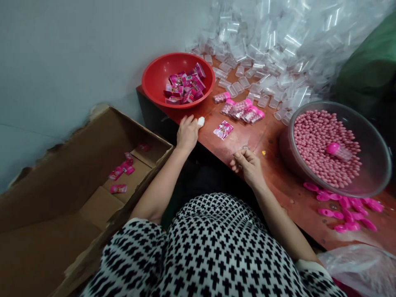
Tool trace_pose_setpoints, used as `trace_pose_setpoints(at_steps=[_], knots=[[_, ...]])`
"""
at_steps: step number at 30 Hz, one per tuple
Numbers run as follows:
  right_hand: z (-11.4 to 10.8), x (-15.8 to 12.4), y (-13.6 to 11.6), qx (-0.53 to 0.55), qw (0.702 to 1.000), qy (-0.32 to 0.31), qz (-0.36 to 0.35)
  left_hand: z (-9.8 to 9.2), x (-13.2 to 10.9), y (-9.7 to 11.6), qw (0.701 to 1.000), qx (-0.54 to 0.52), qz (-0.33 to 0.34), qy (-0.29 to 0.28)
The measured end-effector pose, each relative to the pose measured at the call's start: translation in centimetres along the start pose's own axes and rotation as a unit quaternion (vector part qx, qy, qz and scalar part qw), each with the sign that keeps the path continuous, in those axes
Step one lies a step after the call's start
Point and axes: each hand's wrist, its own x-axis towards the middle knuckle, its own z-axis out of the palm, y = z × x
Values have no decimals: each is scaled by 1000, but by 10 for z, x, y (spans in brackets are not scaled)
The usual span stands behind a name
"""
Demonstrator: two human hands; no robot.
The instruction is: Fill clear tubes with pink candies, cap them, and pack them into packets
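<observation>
My left hand (188, 131) rests on the near edge of the reddish table (278, 173), fingers curled under, one fingertip wrapped in white tape. Nothing shows in it. A small pink packet (223, 129) lies just to its right. My right hand (247, 163) sits at the table edge with fingers loosely curled; whether it holds anything is hidden. Several filled pink-capped tubes (241, 109) lie beyond the packet. A red bowl (157, 78) behind my left hand holds several pink packets.
A clear bowl (375, 165) full of pink candies, a pink-capped tube lying in it, stands at the right. Loose pink caps (346, 208) lie before it. Empty clear tubes (272, 53) are heaped at the back. An open cardboard box (62, 194) with a few packets sits at the left.
</observation>
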Motion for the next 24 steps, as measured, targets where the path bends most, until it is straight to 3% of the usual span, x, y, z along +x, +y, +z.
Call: trace_pose_setpoints(at_steps=[5, 9, 13, 19, 22, 24], knots=[[-7, 0, 3, -6, 1000, 12, 4, 11, -7, -3, 991, 94, 91, 27], [-8, 4, 5, -4, 1000, 10, 5, 31, -20, 17, 976, 125, 166, -58], [-9, 5, 4, -13, 1000, 2, -2, 56, -21, 25, 971, 130, 155, -128], [-10, 22, 1, -27, 999, 13, -28, 61, -26, 20, 979, 97, 153, -98], [-5, 44, -1, 11, 996, 62, -68, 59, -39, 30, 982, 58, 161, -82], [-2, 58, -4, 34, 995, 57, -74, 58, -51, 40, 982, 20, 164, -91]])
